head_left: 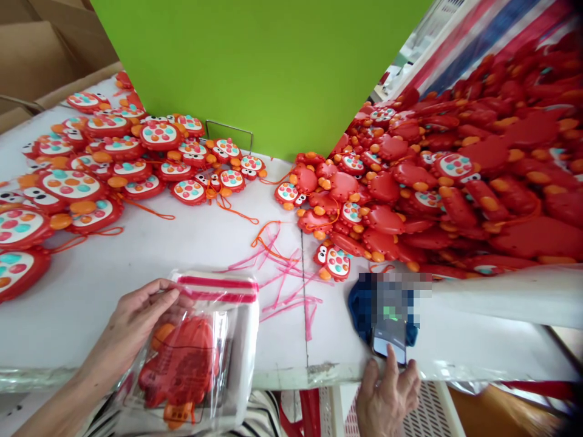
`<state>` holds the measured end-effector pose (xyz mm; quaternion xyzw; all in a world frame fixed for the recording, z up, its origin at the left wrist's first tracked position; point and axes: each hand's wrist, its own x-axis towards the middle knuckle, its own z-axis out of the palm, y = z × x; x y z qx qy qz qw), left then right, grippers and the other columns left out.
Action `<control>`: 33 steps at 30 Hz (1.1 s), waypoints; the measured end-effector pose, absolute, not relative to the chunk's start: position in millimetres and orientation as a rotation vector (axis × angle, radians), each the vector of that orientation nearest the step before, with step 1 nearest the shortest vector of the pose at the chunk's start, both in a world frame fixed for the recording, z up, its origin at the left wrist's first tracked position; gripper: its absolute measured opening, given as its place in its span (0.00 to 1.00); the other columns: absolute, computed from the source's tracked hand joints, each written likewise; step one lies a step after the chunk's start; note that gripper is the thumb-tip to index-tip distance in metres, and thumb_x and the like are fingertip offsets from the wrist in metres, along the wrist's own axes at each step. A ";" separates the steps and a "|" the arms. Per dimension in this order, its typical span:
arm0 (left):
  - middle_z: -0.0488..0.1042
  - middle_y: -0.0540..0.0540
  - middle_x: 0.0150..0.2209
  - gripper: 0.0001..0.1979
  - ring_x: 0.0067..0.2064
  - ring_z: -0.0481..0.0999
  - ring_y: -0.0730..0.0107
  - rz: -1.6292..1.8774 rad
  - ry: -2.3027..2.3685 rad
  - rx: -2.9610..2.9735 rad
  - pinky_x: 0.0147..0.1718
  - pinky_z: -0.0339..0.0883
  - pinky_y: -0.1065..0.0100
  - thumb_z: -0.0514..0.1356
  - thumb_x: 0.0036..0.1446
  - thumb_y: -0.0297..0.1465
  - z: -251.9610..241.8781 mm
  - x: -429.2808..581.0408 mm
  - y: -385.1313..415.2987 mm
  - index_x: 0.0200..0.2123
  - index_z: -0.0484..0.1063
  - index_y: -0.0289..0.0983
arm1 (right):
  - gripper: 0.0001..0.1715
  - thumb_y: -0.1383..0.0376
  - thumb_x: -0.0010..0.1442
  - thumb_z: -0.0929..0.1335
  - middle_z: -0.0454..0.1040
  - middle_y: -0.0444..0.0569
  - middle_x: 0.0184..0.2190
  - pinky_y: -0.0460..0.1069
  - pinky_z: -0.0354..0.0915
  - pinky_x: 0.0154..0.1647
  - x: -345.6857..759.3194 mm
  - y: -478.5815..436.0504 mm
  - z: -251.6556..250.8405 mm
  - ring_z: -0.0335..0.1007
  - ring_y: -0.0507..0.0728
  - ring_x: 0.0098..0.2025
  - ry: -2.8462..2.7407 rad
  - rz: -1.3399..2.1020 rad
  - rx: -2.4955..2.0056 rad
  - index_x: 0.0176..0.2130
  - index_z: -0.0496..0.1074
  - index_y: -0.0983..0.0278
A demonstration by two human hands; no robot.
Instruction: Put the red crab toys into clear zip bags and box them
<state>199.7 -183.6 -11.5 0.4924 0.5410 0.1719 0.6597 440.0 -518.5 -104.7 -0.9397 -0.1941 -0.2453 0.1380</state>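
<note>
My left hand (136,318) lies on a clear plastic bag (214,340) with a red seal strip, fingers curled on its upper left edge. A red crab-shaped toy (182,364) sits inside the bag at the table's front edge. My right hand (387,397) is below the table edge, its fingers reaching up and touching the lower end of a phone (389,337). The phone rests on a blue cloth (364,309) on the white table (204,243).
Many red crab toys with coloured buttons are spread at the left (91,176), and a large heap of them fills the right (455,182). Loose pink strips (286,285) and orange cords lie mid-table. A green panel (255,67) stands behind. Cardboard boxes (40,54) stand far left.
</note>
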 end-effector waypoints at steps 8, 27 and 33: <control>0.79 0.47 0.27 0.18 0.29 0.79 0.62 0.396 1.233 1.135 0.24 0.72 0.71 0.68 0.41 0.45 -11.9 198.9 -183.4 0.29 0.71 0.38 | 0.30 0.56 0.65 0.58 0.52 0.67 0.64 0.75 0.55 0.48 439.5 -517.8 -103.5 0.50 0.79 0.62 -0.568 -0.683 -2.713 0.63 0.56 0.60; 0.79 0.48 0.25 0.17 0.29 0.79 0.65 0.405 1.215 1.087 0.27 0.72 0.74 0.69 0.40 0.44 -10.5 200.2 -183.4 0.27 0.72 0.38 | 0.29 0.56 0.65 0.58 0.54 0.66 0.62 0.72 0.54 0.51 440.5 -518.5 -102.9 0.51 0.77 0.61 -0.594 -0.698 -2.679 0.62 0.59 0.63; 0.79 0.48 0.25 0.18 0.29 0.79 0.66 0.400 1.223 1.090 0.26 0.71 0.74 0.69 0.39 0.45 -9.5 201.9 -183.5 0.27 0.72 0.38 | 0.29 0.57 0.64 0.58 0.54 0.66 0.63 0.73 0.54 0.51 440.9 -519.3 -103.5 0.51 0.77 0.61 -0.611 -0.701 -2.676 0.62 0.58 0.62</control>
